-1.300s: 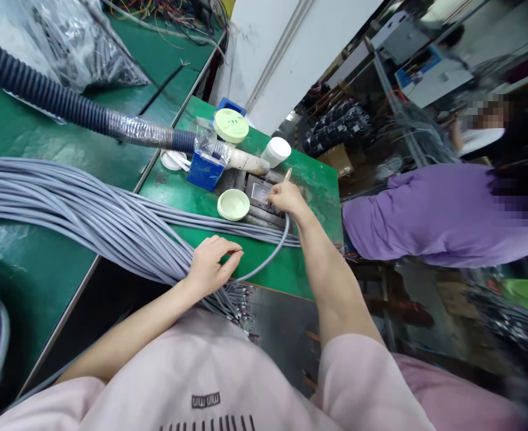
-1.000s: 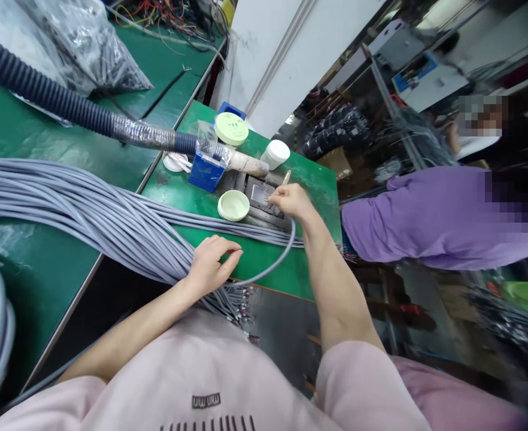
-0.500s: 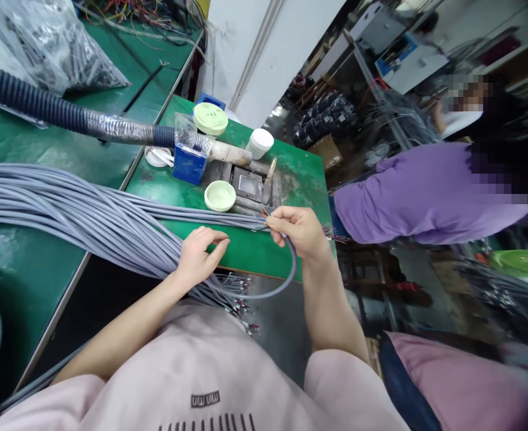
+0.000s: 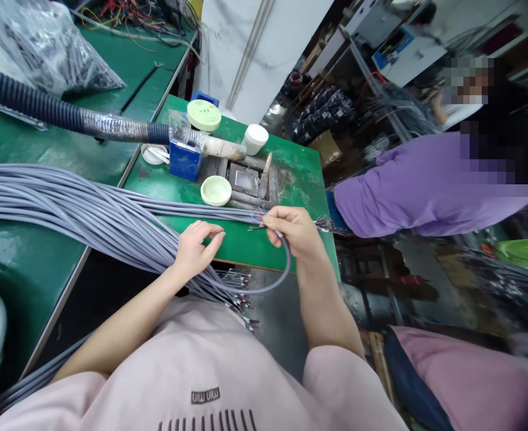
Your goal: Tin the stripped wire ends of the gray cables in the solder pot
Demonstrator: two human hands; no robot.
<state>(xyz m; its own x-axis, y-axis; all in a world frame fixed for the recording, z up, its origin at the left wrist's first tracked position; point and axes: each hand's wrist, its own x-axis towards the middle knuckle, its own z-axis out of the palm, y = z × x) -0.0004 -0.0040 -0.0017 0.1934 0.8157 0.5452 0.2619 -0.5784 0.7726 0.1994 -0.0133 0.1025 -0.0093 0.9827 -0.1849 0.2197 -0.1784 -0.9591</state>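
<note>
My right hand [image 4: 293,230] is closed on the end of a grey cable [image 4: 286,269], thumb and fingers pinching it where thin coloured wires [image 4: 259,214] fan out. From that hand the cable bends down and back to the left in a loop. My left hand [image 4: 199,248] is closed, with thumb and forefinger tips close together and nothing visible between them. It is over a thick bundle of grey cables [image 4: 88,209], just in front of the green table [image 4: 246,245]. Some cables of the bundle run along the table behind both hands, to stripped ends [image 4: 327,224] at the right.
Beyond the cables are a small metal pot [image 4: 246,179], a brush-like stick [image 4: 265,176], a pale green dish [image 4: 216,190], a white tub [image 4: 255,139] and a blue box [image 4: 185,160]. A ribbed hose [image 4: 35,99] crosses from the left. A person in purple [image 4: 407,185] is at the right.
My right hand keeps its hold on the cable, and the wire ends have turned slightly. My left hand keeps its pose. The view has shifted a little.
</note>
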